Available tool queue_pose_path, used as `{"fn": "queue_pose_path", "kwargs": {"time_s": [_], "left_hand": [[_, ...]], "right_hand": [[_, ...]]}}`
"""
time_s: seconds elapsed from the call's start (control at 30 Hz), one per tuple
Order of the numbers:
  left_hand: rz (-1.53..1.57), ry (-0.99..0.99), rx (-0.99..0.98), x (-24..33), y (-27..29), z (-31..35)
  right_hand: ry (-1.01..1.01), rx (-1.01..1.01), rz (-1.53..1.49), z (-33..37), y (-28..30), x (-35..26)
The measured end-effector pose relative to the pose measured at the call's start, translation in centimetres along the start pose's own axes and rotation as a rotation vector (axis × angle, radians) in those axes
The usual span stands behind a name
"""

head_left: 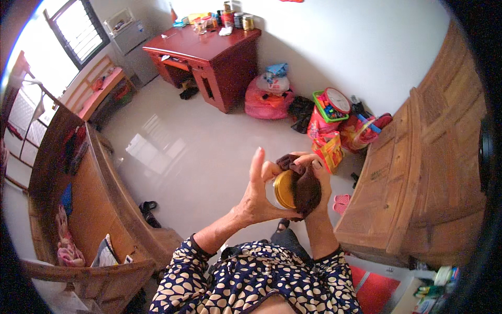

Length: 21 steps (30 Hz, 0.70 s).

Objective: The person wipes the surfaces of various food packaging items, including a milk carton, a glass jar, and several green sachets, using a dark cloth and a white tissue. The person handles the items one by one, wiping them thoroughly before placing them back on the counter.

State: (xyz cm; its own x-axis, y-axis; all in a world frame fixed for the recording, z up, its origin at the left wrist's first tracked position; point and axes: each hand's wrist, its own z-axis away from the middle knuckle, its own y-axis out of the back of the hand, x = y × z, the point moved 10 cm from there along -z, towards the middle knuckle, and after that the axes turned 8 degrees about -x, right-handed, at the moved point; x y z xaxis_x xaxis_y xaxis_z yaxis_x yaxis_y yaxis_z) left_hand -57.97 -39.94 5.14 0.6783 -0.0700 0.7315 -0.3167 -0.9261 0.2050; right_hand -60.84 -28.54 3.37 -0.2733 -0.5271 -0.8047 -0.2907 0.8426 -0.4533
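My left hand (258,194) holds a small jar with a gold metal lid (284,189), fingers wrapped around its side and the forefinger pointing up. My right hand (312,170) presses a dark brown cloth (306,188) against the lid and over the jar's right side. The jar's body is mostly hidden by my fingers and the cloth. Both hands are raised in front of my chest, above the pale tiled floor (198,157). My sleeves are dark with a cream spotted pattern.
A large wooden cabinet (418,178) stands close on the right. A red desk (209,57) with jars on top is at the far wall. Bags and a clock (334,112) lie along the wall. A wooden bench (89,209) runs along the left. Slippers lie on the floor.
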Motion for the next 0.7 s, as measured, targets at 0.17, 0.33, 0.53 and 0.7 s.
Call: {"fn": "queue_pose_path", "kwargs": {"time_s": [0.17,0.33,0.53,0.7], "left_hand": [[0.317,0.196,0.305,-5.8,5.7,-2.2],[0.433,0.288,0.613,-11.6,10.1,-4.6],[0.408,0.218,0.578,-16.0,11.2,-9.4],[0.389,0.264,0.825,-19.8,17.0,-10.5]], "right_hand": [[-0.125,0.227,0.055,-2.5,0.7,7.0],[0.042,0.091,0.464,-7.1,1.0,8.1],[-0.322,-0.230,0.178,-18.9,3.0,11.8],[0.207,-0.261,0.788,-22.6,-1.7,10.2]]}}
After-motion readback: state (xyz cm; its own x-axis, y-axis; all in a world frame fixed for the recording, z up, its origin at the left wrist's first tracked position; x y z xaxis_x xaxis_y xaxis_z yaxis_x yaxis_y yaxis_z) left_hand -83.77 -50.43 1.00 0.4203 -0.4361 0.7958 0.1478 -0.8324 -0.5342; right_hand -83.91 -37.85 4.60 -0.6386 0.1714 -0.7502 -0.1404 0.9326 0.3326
